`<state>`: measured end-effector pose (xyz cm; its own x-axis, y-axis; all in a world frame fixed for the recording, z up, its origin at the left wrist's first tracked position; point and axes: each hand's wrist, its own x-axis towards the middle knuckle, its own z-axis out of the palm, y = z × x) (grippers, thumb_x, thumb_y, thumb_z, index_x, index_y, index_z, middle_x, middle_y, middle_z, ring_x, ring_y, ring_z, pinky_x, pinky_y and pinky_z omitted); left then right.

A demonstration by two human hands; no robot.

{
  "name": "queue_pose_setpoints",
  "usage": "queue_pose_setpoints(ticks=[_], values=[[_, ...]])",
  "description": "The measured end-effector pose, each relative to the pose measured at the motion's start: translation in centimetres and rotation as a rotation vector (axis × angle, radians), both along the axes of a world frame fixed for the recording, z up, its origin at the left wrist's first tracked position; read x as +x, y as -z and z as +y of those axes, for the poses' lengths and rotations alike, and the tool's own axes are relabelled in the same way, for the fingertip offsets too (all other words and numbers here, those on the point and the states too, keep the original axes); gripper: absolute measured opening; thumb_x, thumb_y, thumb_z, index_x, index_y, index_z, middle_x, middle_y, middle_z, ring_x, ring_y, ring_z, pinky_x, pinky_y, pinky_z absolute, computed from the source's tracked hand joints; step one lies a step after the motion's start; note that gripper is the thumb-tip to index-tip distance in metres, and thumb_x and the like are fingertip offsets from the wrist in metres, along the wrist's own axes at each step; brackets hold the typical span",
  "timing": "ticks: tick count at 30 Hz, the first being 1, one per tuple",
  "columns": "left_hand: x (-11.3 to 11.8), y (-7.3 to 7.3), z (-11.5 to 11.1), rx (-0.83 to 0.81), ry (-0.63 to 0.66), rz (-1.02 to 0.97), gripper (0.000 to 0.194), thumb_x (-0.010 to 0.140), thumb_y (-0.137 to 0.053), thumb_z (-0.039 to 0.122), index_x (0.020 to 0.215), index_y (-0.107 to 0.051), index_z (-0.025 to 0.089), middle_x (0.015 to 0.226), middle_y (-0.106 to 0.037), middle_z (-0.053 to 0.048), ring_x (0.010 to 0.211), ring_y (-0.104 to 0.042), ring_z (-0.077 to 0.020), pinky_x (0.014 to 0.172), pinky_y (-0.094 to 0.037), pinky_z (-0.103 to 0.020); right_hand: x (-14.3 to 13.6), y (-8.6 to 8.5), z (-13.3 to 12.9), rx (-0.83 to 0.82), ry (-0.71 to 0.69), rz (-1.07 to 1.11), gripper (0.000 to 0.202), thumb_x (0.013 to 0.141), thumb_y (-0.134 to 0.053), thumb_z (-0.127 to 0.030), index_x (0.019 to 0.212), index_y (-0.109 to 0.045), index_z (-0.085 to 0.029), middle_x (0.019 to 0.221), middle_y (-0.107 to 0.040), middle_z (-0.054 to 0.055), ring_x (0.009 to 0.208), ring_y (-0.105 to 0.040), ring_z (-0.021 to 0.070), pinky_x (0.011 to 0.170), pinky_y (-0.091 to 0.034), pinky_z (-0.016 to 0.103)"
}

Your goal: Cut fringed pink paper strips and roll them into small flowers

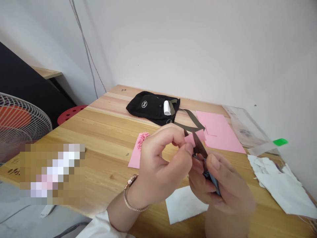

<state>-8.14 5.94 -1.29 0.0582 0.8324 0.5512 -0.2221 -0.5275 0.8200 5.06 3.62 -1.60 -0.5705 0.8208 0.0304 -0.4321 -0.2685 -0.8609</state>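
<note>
Head view, with the clock centred on the hands: pinching a pink strip (189,139) between thumb and forefinger of the left hand (163,155). Clamping the right hand (223,188) around the handles of the scissors (201,145), with blades parted and set across the strip, pointing up toward 11 o'clock. Holding both hands close together above the wooden table (104,138). Between 9 and 10 o'clock, near the left hand, showing a frilly pink tuft (143,140) on a piece of pink paper (133,160). Toward 11, lying flat beyond the hands, a black bag (148,107) with a white roll (166,108) on top. At 2 o'clock, larger pink sheets (225,132). Just past 3, torn white paper (279,188). At 6, partly hidden under the hands, a white sheet (183,201). Far off around 9, a fan (22,122).
</note>
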Motion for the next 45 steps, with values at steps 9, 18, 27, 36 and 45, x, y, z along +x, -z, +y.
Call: queue_pose_setpoints(ticks=[9,18,27,36,45], values=[[-0.1,-0.09,-0.05,-0.011,0.002,-0.002,0.016,0.08,-0.05,0.009,0.066,-0.053,0.016,0.067,-0.056,-0.003,0.065,-0.052,-0.0144,0.058,-0.043,-0.03,-0.04,0.04,0.08,-0.02,-0.008,0.016,0.033,0.086,-0.049,-0.048,0.071,-0.042,-0.02,0.049,-0.026,-0.011,0.031,-0.01,-0.0003,0.027,-0.007,0.013],[-0.05,-0.06,-0.07,-0.018,0.005,-0.007,0.017,0.08,-0.05,0.01,0.064,-0.051,0.017,0.066,-0.055,-0.002,0.063,-0.05,-0.0137,0.057,-0.043,-0.029,-0.09,0.12,0.01,-0.028,-0.007,0.016,0.034,0.086,-0.049,-0.049,0.07,-0.041,-0.02,0.049,-0.026,-0.011,0.031,-0.01,-0.0002,0.027,-0.007,0.013],[-0.06,0.01,-0.18,-0.021,0.015,-0.012,0.018,0.08,-0.049,0.01,0.065,-0.051,0.017,0.067,-0.055,-0.003,0.064,-0.051,-0.0143,0.058,-0.043,-0.029,-0.08,-0.03,-0.04,-0.061,-0.001,0.001,0.036,0.085,-0.051,-0.049,0.068,-0.04,-0.019,0.048,-0.027,-0.011,0.03,-0.011,-0.0008,0.026,-0.008,0.012],[-0.03,-0.05,-0.16,-0.021,0.02,-0.017,0.018,0.079,-0.049,0.009,0.064,-0.051,0.017,0.067,-0.055,-0.003,0.065,-0.051,-0.0143,0.058,-0.042,-0.029,-0.13,0.04,0.06,-0.057,0.003,0.009,0.037,0.086,-0.05,-0.049,0.066,-0.038,-0.02,0.048,-0.027,-0.011,0.031,-0.01,-0.0004,0.026,-0.008,0.013],[-0.1,-0.04,-0.15,-0.027,0.014,-0.02,0.018,0.08,-0.049,0.01,0.064,-0.051,0.017,0.066,-0.054,-0.003,0.063,-0.049,-0.0138,0.056,-0.042,-0.029,-0.18,-0.1,0.0,-0.051,0.005,-0.008,0.038,0.085,-0.05,-0.049,0.065,-0.037,-0.02,0.046,-0.027,-0.012,0.031,-0.01,-0.0004,0.026,-0.008,0.012]])
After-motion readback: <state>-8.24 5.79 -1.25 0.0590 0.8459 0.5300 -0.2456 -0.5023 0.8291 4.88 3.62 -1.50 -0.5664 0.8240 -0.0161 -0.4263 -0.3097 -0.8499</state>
